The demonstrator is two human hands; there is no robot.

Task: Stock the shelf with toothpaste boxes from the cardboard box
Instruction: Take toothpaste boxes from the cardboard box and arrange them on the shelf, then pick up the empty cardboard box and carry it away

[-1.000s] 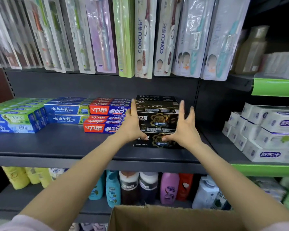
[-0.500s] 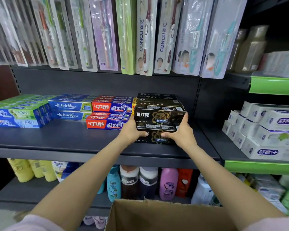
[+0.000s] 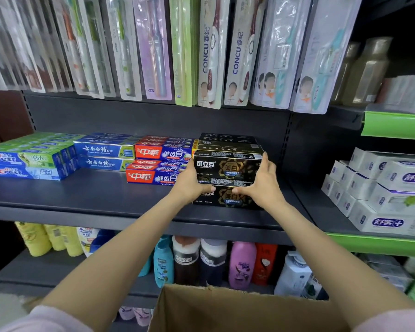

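A stack of black toothpaste boxes (image 3: 228, 167) with gold print stands on the dark grey shelf (image 3: 86, 200), right of the red ones. My left hand (image 3: 189, 183) presses against the stack's left end and my right hand (image 3: 261, 183) against its right end, thumbs meeting across the front between the top and bottom front boxes. The open cardboard box (image 3: 225, 310) sits low in the foreground, below my arms; its inside is hidden.
Red toothpaste boxes (image 3: 158, 164), blue ones (image 3: 103, 154) and green-blue Crest boxes (image 3: 27, 161) line the same shelf to the left. White boxes (image 3: 381, 192) fill the right-hand shelf. Toothbrush packs (image 3: 211, 51) hang above. Bottles (image 3: 211, 262) stand on the shelf below.
My fingers, spread wide over the stack's front a second ago, have curled around its two ends. The view has shifted slightly; the stack stays in place.
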